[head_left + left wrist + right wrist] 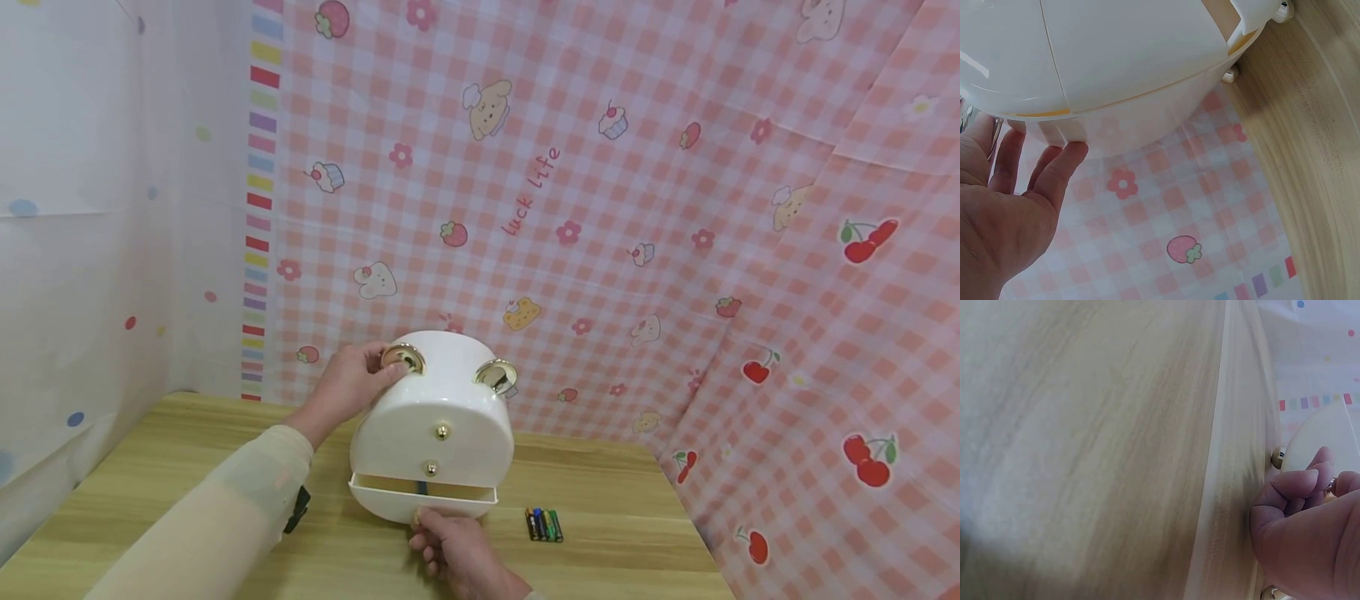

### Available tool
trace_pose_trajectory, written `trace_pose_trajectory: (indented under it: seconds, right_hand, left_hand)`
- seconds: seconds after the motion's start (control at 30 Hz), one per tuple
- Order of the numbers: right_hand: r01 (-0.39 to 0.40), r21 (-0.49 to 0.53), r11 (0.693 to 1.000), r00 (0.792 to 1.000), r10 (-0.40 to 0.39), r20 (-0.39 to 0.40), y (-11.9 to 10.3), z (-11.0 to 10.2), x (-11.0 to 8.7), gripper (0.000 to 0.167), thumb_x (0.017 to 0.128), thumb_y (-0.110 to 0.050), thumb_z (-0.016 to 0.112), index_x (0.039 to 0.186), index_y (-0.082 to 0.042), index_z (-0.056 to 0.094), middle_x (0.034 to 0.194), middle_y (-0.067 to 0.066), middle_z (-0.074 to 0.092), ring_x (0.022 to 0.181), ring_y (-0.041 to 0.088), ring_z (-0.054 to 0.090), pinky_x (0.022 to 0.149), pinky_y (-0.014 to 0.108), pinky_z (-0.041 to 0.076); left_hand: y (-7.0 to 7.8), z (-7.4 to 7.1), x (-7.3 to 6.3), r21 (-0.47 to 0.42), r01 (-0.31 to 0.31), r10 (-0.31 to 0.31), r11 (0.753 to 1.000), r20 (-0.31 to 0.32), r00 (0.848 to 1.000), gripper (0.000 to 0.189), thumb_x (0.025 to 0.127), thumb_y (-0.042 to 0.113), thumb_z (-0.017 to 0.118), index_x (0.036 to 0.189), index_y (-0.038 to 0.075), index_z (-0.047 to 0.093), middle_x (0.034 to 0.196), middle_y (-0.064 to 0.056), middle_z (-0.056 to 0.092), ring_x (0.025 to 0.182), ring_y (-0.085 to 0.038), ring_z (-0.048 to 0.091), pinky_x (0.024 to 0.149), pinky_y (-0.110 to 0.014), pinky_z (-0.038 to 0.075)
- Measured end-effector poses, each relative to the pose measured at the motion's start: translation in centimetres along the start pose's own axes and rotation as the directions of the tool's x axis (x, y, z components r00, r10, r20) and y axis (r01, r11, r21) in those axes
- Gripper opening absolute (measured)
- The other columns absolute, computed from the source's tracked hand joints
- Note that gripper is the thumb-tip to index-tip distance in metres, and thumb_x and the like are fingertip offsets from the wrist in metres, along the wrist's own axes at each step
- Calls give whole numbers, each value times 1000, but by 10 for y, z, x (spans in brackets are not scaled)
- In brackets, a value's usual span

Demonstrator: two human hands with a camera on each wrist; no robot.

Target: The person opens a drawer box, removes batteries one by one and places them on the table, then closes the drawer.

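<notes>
White cabinet (423, 417), upright, faces the person (217, 508), left fingers (1066, 169) gripping it, right fingers (1297, 484) pinching a knob (1333, 482).

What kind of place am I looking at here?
Perhaps a makeshift tabletop booth indoors: a wood-grain table, a pink checked cloth hung behind it, and a white dotted cloth on the left.

Free table (622, 517) lies right of the batteries (544, 525); the cabinet (401, 442) blocks leftward.
</notes>
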State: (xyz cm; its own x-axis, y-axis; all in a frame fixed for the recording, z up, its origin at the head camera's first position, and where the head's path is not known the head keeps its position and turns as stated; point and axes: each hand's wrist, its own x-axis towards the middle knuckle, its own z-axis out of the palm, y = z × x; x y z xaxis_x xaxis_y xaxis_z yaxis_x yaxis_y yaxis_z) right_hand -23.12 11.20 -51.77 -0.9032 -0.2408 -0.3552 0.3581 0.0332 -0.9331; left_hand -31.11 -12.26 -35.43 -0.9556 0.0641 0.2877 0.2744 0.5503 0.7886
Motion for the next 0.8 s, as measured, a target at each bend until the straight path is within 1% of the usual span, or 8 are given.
trace_pose_trajectory:
  seconds: [0.13,0.2,0.3,0.47,0.57,0.8]
  right_hand:
    - [6,5,1000,1000,-6,3,1,0,0,28,102,-37,70,95,-10,74,73,-7,69,64,7,51,61,21,44]
    - [1,6,1000,1000,-1,10,1,0,-1,28,101,-37,70,95,-10,74,73,-6,69,65,7,51,62,21,44]
    - [-1,5,1000,1000,1,13,1,0,-3,27,101,-35,70,97,-9,74,74,-6,69,66,8,51,62,21,44]
    - [-5,2,1000,1000,5,18,2,1,-5,27,101,-34,70,98,-8,75,75,-6,69,67,8,51,62,21,44]
    - [-10,5,1000,1000,10,18,2,1,-6,27,100,-34,70,98,-8,75,75,-6,69,67,8,51,63,22,44]
    - [2,10,1000,1000,-2,17,4,1,-8,30,102,-35,69,100,-6,75,75,-5,69,67,8,51,62,22,44]
  left_hand:
    - [1,-1,0,-2,9,-9,1000,4,1000,25,105,28,71,122,9,73,107,-12,77,92,-22,67,73,-29,53]
    - [1,-1,0,0,10,-10,1000,3,1000,27,105,28,71,123,9,73,109,-12,77,93,-22,68,74,-29,53]
    - [1,-1,0,-2,6,-6,1000,1,1000,25,105,28,71,120,9,73,107,-12,77,91,-21,67,73,-28,53]
    - [0,-1,-1,-16,-2,2,1000,-4,1000,17,104,26,72,109,9,72,99,-9,75,85,-19,63,70,-29,52]
    - [0,0,-1,-20,-5,5,1000,-4,1000,16,104,26,72,105,10,70,97,-9,74,83,-19,62,70,-29,51]
    - [0,0,0,-11,-5,5,1000,0,1000,19,104,26,72,112,9,72,100,-10,75,85,-19,64,70,-29,52]
